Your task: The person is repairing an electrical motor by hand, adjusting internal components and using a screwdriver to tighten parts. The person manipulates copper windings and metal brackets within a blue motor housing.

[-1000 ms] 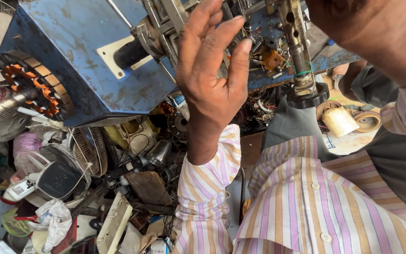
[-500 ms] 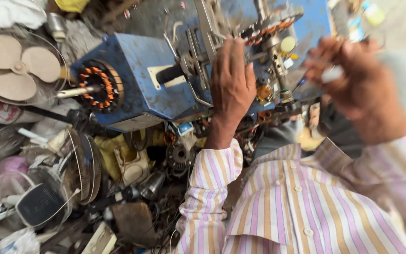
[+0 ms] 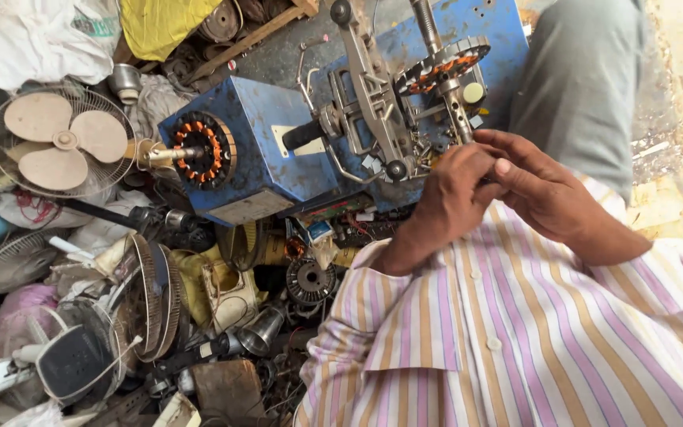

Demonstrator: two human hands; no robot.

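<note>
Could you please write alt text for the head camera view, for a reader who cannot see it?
A person in a striped shirt holds both hands together, left hand and right hand, at a blue winding machine that carries copper-wound stators. Beside the machine lies a heap of scrap, including a table fan and loose fan grilles.

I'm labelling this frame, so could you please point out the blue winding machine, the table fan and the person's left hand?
blue winding machine (image 3: pixel 266 134): head view, on its flat blue side panel.
table fan (image 3: pixel 63 140): head view, on the hub of its beige blades.
left hand (image 3: pixel 456 190): head view, on the back of the hand.
</note>
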